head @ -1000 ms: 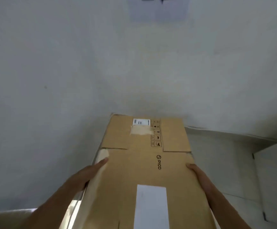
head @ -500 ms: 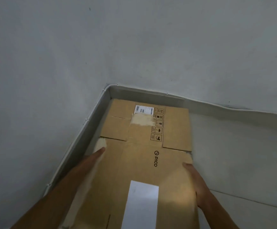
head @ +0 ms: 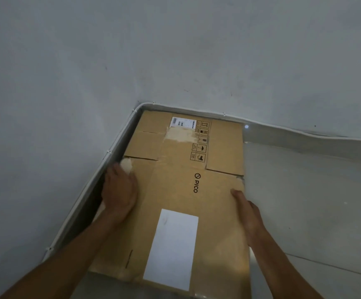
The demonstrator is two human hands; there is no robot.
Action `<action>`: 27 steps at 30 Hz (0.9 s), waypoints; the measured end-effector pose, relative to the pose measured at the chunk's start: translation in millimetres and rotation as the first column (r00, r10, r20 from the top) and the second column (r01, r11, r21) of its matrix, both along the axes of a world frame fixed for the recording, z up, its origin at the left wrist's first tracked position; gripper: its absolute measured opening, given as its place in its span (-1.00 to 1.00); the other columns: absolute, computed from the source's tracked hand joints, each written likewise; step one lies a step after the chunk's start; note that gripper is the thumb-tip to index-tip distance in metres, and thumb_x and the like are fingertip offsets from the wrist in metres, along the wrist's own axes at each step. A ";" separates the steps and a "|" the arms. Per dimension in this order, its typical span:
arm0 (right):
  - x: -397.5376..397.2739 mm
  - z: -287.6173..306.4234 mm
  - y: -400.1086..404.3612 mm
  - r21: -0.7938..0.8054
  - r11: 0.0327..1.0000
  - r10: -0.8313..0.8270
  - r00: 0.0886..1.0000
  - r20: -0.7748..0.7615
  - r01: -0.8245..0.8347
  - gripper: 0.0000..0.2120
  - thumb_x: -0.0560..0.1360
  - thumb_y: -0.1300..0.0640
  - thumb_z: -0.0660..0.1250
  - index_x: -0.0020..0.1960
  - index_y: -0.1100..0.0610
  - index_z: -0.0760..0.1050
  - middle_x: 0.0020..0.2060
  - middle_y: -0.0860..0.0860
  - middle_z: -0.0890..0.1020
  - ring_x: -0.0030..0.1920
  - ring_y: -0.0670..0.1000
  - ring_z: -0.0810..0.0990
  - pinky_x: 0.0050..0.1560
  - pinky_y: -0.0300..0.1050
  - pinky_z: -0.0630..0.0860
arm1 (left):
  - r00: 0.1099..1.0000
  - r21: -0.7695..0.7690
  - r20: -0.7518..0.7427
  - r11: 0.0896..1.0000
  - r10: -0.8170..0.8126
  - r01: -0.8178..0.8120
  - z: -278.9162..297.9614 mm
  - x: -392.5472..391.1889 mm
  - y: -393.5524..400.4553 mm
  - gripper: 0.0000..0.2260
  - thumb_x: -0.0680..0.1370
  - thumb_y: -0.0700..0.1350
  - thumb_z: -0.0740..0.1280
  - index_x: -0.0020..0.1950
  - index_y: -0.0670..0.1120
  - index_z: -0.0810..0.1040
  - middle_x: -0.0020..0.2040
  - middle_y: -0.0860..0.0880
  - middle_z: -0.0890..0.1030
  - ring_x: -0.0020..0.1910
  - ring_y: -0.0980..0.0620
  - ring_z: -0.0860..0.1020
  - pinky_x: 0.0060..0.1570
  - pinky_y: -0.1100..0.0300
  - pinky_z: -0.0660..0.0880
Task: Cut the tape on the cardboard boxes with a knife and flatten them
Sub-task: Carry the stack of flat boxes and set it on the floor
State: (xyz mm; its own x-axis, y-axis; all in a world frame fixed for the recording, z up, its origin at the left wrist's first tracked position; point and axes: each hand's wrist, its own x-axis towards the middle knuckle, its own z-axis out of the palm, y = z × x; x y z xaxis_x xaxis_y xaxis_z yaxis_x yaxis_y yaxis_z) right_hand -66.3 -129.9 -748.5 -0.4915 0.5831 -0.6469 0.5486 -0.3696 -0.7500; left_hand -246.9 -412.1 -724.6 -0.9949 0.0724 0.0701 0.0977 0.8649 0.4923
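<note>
A flattened brown cardboard box (head: 181,169) printed "PICO", with a white label and a strip of torn tape, lies on the floor in the room's corner. My left hand (head: 120,188) rests palm down on the box's left edge, fingers pointing toward the wall. At the right edge is my right hand (head: 247,210); its thumb lies on top of the cardboard and its fingers are hidden under the edge. No knife is in view.
Grey walls (head: 175,50) meet in a corner just beyond the box, with a white cable duct (head: 110,152) along their base. Pale floor (head: 315,201) stretches to the right of the box.
The box came down from a raised tilt against the wall and now lies flat in the corner. My left hand shifted from the side edge onto the top face.
</note>
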 end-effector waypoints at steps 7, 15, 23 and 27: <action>2.0 3.1 -6.0 0.046 0.997 -0.056 0.997 -0.056 0.059 -0.50 0.44 -0.35 0.45 0.11 0.04 0.61 0.00 -0.03 0.67 -0.02 -0.03 0.63 -0.09 -0.13 0.50 | 0.818 -0.384 0.074 0.741 -0.571 0.551 -23.6 63.7 62.6 -0.30 0.62 0.44 -0.12 0.69 0.16 -0.13 0.69 0.02 -0.19 0.67 -0.05 -0.20 0.56 -0.33 -0.20; -11.4 -10.3 -18.3 -0.063 0.997 -0.051 0.990 -0.135 0.043 -0.40 0.36 -0.40 0.50 0.19 0.00 0.66 0.00 -0.01 0.75 0.01 0.04 0.73 0.14 0.07 0.66 | 0.851 -0.382 0.012 0.784 -0.525 0.489 -26.6 36.2 49.0 -0.33 0.60 0.46 -0.13 0.67 0.25 -0.09 0.70 0.10 -0.08 0.67 0.01 -0.11 0.60 -0.25 -0.04; -22.2 -7.0 -18.1 0.255 0.944 0.191 0.977 0.093 -0.209 -0.01 0.43 -0.62 0.11 0.54 0.12 0.37 0.45 0.12 0.43 0.46 0.17 0.37 0.46 0.15 0.36 | 0.892 -0.375 0.072 0.816 -0.447 0.439 -20.3 35.3 54.4 -0.37 0.59 0.43 -0.21 0.65 0.30 -0.17 0.70 0.09 -0.12 0.67 -0.05 -0.14 0.59 -0.26 -0.08; -28.2 4.1 -26.0 0.458 0.853 0.228 0.968 0.104 -0.250 -0.12 0.59 -0.40 0.16 0.65 0.18 0.08 0.55 0.15 0.30 0.52 0.19 0.30 0.45 0.17 0.35 | 0.897 -0.383 0.069 0.818 -0.437 0.429 -25.0 77.7 57.8 -0.30 0.62 0.41 -0.16 0.69 0.15 -0.18 0.70 0.01 -0.16 0.67 -0.10 -0.17 0.59 -0.27 -0.11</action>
State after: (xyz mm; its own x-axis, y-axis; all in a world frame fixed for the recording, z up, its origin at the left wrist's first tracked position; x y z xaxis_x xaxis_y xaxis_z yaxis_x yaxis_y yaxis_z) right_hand -94.5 -156.0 -744.4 -0.6318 0.6891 -0.3550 0.6119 0.1623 -0.7741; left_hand -169.2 -354.3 -749.6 -0.8532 0.5206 -0.0314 0.5130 0.8486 0.1293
